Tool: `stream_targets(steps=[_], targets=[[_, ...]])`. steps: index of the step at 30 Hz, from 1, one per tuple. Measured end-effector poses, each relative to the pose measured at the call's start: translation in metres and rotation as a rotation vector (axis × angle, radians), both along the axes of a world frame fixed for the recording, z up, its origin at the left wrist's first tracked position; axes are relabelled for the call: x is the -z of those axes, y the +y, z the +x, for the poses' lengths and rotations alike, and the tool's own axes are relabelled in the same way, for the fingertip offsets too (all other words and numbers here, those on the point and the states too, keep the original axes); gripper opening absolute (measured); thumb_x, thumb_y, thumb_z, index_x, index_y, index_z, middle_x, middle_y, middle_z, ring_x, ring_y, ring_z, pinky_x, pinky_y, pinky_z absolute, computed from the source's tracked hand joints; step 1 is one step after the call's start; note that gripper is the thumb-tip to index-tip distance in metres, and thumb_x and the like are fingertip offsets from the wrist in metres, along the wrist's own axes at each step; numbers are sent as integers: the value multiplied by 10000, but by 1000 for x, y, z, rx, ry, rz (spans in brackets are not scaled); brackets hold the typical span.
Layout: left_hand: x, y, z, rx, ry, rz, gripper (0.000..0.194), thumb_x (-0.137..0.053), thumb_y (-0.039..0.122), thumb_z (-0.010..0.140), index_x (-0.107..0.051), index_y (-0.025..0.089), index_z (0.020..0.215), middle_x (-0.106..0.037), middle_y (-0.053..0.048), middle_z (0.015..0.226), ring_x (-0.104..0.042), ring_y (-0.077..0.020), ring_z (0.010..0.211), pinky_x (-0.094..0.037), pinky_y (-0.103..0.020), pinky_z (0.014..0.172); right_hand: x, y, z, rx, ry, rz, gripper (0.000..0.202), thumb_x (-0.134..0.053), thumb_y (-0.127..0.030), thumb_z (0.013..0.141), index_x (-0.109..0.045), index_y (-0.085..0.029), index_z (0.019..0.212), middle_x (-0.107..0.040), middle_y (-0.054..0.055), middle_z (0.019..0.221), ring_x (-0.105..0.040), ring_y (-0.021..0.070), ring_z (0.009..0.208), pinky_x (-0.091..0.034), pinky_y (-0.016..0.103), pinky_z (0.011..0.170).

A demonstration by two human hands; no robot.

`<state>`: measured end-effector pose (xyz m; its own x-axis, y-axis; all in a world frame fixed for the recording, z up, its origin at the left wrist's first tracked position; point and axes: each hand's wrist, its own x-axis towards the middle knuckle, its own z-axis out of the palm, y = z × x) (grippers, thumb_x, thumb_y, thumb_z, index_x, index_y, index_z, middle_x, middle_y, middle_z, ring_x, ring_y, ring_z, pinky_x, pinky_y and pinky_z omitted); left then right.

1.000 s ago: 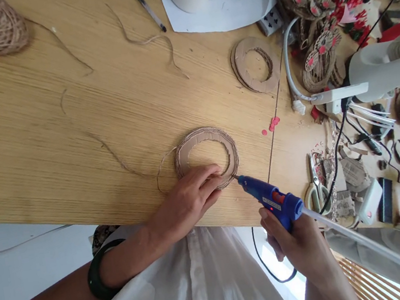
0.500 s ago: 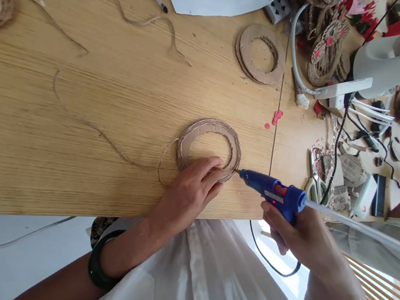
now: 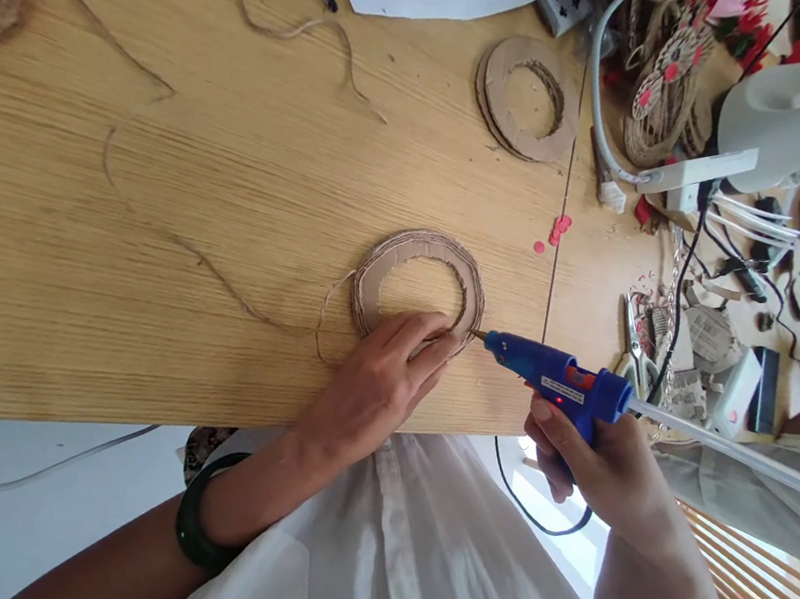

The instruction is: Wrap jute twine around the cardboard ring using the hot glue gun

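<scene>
Cardboard ring [image 3: 386, 259] partly under left hand [image 3: 386, 375]

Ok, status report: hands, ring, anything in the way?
Left hand on cardboard ring, twine around its rim. Right hand gripping glue gun, nozzle at ring's edge. Left fingers near nozzle; loose strand beside ring.
</scene>
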<state>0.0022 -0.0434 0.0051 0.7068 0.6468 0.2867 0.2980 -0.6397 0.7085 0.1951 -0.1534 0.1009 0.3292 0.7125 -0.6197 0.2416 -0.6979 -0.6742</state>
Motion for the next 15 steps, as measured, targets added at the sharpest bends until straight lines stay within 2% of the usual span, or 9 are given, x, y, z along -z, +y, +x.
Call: stream_targets(steps=[11, 15], targets=[[2, -2, -2, 3, 0, -51, 225, -461, 185, 1054, -575, 198, 1248, -608, -81, 1285, -607, -200, 1202, -535, -377, 1065, 6, -3, 4, 15, 36, -24, 375, -610, -560, 959, -538, -195, 910, -455, -96, 452, -432, 84, 340, -356, 214, 371], [1, -1, -3, 10, 9, -47, 218, -473, 173, 1047, -575, 192, 1239, -609, -83, 1283, -609, -205, 1188, -536, -380, 1058, 6, -5, 4, 23, 55, -12, 380, -598, -530, 976, -504, -210, 793, -443, -88, 446, -433, 83, 341, -345, 215, 370]])
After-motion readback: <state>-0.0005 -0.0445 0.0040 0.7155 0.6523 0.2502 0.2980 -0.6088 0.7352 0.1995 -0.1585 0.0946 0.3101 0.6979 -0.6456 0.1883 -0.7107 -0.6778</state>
